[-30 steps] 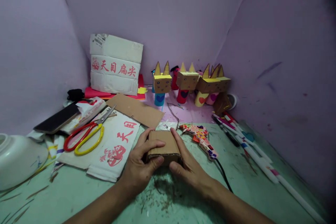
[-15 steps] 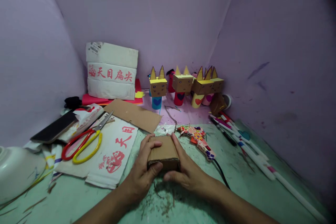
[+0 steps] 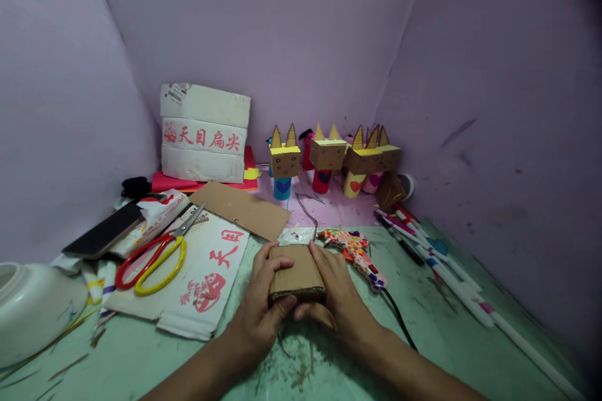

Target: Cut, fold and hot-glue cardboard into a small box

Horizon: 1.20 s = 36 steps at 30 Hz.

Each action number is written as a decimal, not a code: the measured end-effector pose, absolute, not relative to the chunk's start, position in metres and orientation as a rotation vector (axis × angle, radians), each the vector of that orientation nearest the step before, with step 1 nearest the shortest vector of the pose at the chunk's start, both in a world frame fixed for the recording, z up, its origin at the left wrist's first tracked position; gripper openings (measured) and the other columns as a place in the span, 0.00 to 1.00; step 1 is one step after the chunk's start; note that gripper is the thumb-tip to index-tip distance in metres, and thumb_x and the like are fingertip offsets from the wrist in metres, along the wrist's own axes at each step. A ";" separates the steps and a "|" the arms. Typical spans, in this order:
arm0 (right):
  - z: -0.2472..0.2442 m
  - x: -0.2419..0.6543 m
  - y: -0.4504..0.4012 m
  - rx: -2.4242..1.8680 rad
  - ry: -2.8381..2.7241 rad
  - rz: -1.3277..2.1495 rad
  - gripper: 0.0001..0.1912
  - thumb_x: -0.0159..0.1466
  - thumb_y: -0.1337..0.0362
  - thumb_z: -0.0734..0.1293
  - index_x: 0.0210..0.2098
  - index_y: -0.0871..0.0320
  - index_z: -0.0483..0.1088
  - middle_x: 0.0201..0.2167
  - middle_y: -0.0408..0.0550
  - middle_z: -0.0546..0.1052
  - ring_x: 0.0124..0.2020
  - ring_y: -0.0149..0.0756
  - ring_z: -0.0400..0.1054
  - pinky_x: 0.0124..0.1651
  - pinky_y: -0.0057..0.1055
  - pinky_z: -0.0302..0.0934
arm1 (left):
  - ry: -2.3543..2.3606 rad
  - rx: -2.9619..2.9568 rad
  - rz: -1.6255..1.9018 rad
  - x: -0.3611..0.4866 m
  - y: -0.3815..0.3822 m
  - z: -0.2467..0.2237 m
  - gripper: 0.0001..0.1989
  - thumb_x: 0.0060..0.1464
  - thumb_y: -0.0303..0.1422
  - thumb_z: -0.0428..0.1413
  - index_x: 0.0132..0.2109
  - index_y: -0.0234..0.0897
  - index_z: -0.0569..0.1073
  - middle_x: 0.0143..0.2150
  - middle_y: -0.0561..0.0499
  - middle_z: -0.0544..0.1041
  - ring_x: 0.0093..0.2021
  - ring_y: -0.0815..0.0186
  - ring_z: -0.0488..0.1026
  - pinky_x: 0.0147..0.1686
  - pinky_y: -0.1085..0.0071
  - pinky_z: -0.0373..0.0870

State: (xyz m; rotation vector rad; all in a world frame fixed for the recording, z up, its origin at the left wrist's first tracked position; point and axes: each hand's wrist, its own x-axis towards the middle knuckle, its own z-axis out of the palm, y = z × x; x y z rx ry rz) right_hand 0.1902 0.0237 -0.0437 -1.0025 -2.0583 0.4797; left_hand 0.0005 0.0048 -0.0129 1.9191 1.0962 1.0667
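Between my two hands is a small brown cardboard box (image 3: 297, 268), held low over the green table. My left hand (image 3: 264, 291) grips its left side, with fingers over the top and the thumb at the lower front edge. Against the right side my right hand (image 3: 336, 288) presses, its thumb bent under the front. The underside of the box is hidden. Just right of my hands lies a glue gun (image 3: 352, 250) covered in a colourful pattern, its black cord trailing toward me. A thin brown stick (image 3: 308, 213) lies behind the box.
Scissors (image 3: 176, 241) with red and yellow handles lie on white printed cardboard (image 3: 207, 282) at left, near a brown cardboard sheet (image 3: 242, 208). Several box-headed figures (image 3: 285, 166) stand at the back. A white jar (image 3: 37, 313) and several pens (image 3: 399, 238) flank the sides.
The view has shifted slightly. My right thumb has moved in closer to my left thumb at the box's front edge. Both hands still hold the box.
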 end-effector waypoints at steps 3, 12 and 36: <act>-0.042 0.188 0.022 -0.935 -2.007 0.525 0.53 0.56 0.42 0.65 0.69 0.51 0.33 0.60 0.63 0.58 0.60 0.57 0.57 0.59 0.51 0.56 | 1.083 1.952 1.101 0.001 0.005 -0.014 0.15 0.60 0.39 0.48 0.53 0.41 0.61 0.65 0.37 0.48 0.68 0.47 0.47 0.61 0.47 0.49; -0.025 0.192 0.026 -0.945 -1.798 1.086 0.57 0.47 0.33 0.65 0.67 0.57 0.50 0.64 0.62 0.57 0.64 0.59 0.52 0.64 0.53 0.44 | 1.104 1.916 1.111 -0.001 0.006 -0.013 0.16 0.60 0.41 0.49 0.52 0.41 0.62 0.64 0.37 0.50 0.67 0.46 0.49 0.60 0.45 0.49; -0.011 0.194 0.030 -0.810 -1.468 1.536 0.47 0.43 0.45 0.77 0.57 0.56 0.61 0.36 0.47 0.71 0.37 0.41 0.67 0.46 0.39 0.62 | 0.973 1.424 1.060 -0.003 0.011 -0.008 0.55 0.42 0.54 0.62 0.67 0.31 0.45 0.65 0.35 0.59 0.63 0.47 0.60 0.60 0.58 0.59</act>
